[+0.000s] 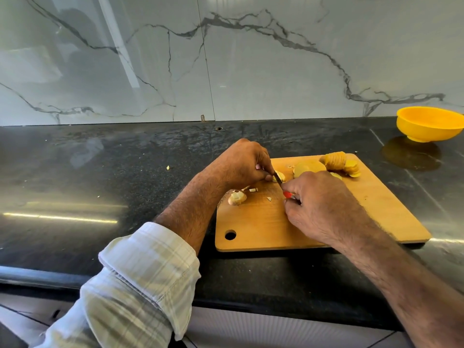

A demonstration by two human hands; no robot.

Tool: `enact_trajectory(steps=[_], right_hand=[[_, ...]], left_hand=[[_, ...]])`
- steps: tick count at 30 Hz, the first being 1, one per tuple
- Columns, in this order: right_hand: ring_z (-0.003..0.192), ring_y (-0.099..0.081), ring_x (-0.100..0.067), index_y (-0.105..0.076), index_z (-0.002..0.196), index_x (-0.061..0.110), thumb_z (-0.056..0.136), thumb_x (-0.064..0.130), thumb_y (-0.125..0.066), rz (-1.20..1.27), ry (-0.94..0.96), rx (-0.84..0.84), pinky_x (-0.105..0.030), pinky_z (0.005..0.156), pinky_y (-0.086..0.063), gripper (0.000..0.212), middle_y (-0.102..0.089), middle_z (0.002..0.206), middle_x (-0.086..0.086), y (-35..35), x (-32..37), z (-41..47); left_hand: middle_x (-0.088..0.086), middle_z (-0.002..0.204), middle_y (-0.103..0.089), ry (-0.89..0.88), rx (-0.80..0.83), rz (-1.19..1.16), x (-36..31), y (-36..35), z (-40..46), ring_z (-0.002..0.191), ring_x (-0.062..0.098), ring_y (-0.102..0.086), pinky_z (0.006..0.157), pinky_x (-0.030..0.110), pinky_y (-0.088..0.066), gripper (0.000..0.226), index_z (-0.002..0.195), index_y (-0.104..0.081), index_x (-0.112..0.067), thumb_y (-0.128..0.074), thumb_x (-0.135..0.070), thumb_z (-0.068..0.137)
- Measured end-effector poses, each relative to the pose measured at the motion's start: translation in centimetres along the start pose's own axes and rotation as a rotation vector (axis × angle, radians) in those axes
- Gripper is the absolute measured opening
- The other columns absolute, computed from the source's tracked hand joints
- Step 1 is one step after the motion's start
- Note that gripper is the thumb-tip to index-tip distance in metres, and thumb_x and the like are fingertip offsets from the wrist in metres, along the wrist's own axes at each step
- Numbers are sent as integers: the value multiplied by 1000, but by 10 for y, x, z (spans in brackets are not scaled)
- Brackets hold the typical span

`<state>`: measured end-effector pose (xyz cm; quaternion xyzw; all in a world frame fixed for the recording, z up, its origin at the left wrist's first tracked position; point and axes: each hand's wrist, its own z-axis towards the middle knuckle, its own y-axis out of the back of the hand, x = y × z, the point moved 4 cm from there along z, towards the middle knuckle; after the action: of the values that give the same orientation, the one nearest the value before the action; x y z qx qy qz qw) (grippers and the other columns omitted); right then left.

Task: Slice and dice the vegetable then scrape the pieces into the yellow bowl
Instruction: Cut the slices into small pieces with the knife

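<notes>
My left hand [242, 162], fingers curled, pinches a small stack of potato slices [280, 176] against the wooden cutting board [263, 222], steadying it so the blade can pass through without the pieces sliding. My right hand [317, 202] grips the knife [282, 185] by its red handle, most of which my fingers hide; the short dark blade angles up and away from me into the stack, its tip just beside my left fingertips, which I judge to be the point of greatest risk. Diced pieces [253, 190] and a larger end piece [237, 197] lie on the board near its left edge, pushed clear of the cutting zone. The remaining slices [310, 168], together with a fanned row [342, 164], wait at the far side of the board, within reach for the next stack. The yellow bowl [429, 124] stands on the black counter [125, 172] well apart, beyond the board's far right corner, against the marble backsplash [226, 59]; by my estimate dicing is under way and scraping is not yet due. One stray piece [167, 167] lies on the counter to the left.
</notes>
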<state>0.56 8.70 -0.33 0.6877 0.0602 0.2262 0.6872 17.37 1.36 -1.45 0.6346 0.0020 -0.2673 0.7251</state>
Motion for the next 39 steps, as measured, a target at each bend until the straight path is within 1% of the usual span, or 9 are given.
enact_trajectory(steps=[2, 5, 8, 15, 18, 21, 29, 34, 39], right_hand=[[97, -65, -17, -70, 128, 26, 94, 35, -63, -35, -6, 22, -33, 84, -61, 35, -70, 111, 4, 0, 2, 3], [85, -60, -15, -71, 125, 23, 90, 31, -67, -43, 0, 8, -28, 73, -57, 36, -64, 93, 4, -1, 7, 11], [83, -58, -16, -69, 124, 22, 89, 30, -69, -47, -17, 37, -29, 74, -57, 36, -61, 90, 3, -2, 12, 20], [88, -64, -10, -72, 126, 27, 96, 35, -66, 22, 19, -22, -27, 80, -58, 31, -72, 102, 8, 0, -3, -9], [97, -66, -11, -67, 135, 27, 97, 35, -66, 90, -5, -152, -28, 87, -57, 39, -74, 115, 8, 11, -14, -23], [109, -67, -15, -66, 136, 26, 96, 35, -65, 88, -68, -154, -33, 95, -57, 41, -74, 119, 5, 15, -21, -28], [97, -66, -14, -69, 129, 25, 99, 39, -59, -12, -95, -13, -32, 88, -60, 34, -73, 104, 6, 6, -9, -26], [107, -63, -15, -65, 133, 29, 102, 39, -56, -44, -51, 76, -32, 94, -58, 34, -67, 119, 6, 4, -1, -11], [99, -65, -12, -62, 139, 36, 101, 39, -59, 20, -71, -1, -34, 89, -59, 38, -70, 116, 10, 10, -12, -11]], left_hand=[[-19, 95, -70, 2, 5, -1, 0, 0, 1, 87, -3, -62, 77, 16, -48, 13, 102, -85, -23, -82, -20, 90], [-16, 96, -74, 1, 5, -17, 1, 1, 1, 90, 0, -65, 82, 20, -54, 12, 100, -85, -22, -83, -18, 89], [-15, 98, -76, 4, 7, -28, 3, 2, 0, 92, 0, -66, 84, 20, -54, 13, 99, -85, -23, -83, -17, 88], [-16, 99, -75, 29, 2, -70, 8, 1, -2, 93, 0, -66, 88, 27, -58, 12, 99, -84, -24, -83, -20, 88], [-13, 105, -72, 78, 26, -179, 13, -2, -3, 98, 6, -68, 90, 35, -61, 25, 112, -76, -28, -80, -15, 91], [-10, 117, -68, 67, 89, -173, 7, -7, -2, 102, 10, -66, 89, 40, -61, 39, 123, -64, -36, -74, -12, 95], [-10, 112, -68, 32, 121, -125, -1, -4, -2, 98, 9, -64, 81, 28, -53, 34, 126, -65, -25, -77, -22, 94], [-7, 100, -68, 59, 98, -138, 2, -1, -5, 88, 13, -65, 76, 28, -55, 44, 126, -64, -25, -84, -34, 88], [-10, 110, -65, 70, 76, -138, 7, 1, -7, 93, 9, -65, 75, 22, -51, 46, 125, -67, -25, -85, -38, 86]])
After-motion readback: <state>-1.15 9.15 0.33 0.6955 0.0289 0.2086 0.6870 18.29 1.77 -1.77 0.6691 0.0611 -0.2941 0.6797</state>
